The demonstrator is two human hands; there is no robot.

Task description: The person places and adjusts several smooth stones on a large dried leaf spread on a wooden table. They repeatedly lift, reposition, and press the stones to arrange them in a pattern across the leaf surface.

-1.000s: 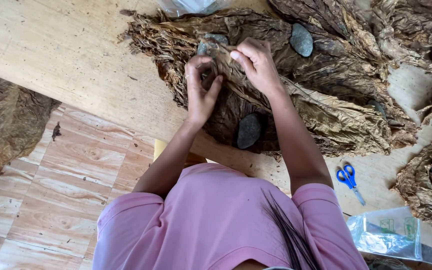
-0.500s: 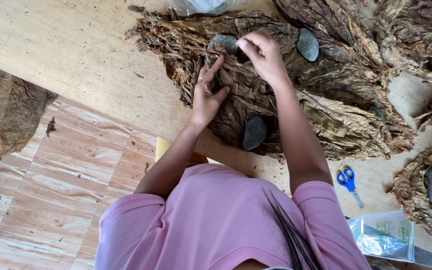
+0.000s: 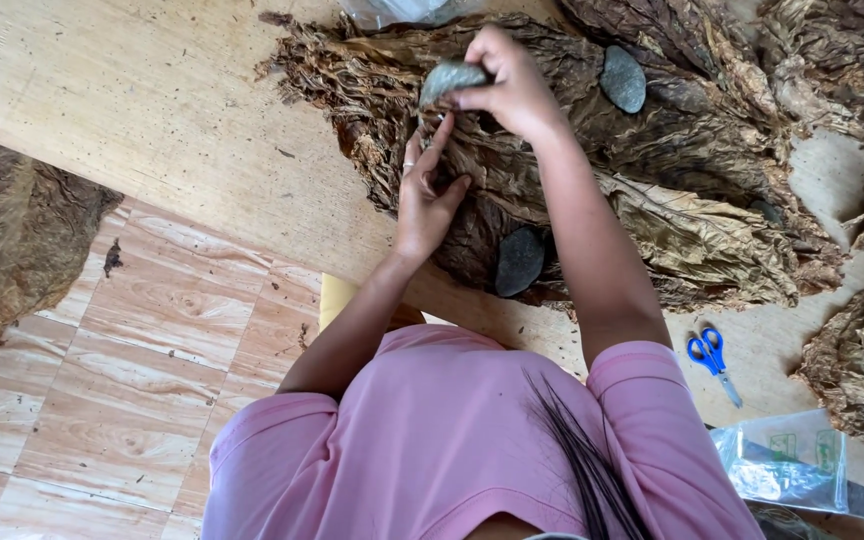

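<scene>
While right hand [image 3: 512, 85] lifts stone: status below.
Right fingers: closed round grey stone [image 3: 449, 78], held just above dried leaf pile [image 3: 572, 170] on counter [image 3: 152, 110].
Left hand [image 3: 427, 195]: fingers spread flat, pressing leaves.
Risk: stone slips, tears brittle leaf; unweighted leaves may shift.

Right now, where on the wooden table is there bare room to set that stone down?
Bare wood runs left of the dried leaf pile, from the table edge up to the far side. A smaller gap lies around the blue scissors, between pile and plastic bag. Crowded: under both hands, where the right hand holds the grey stone.
</scene>
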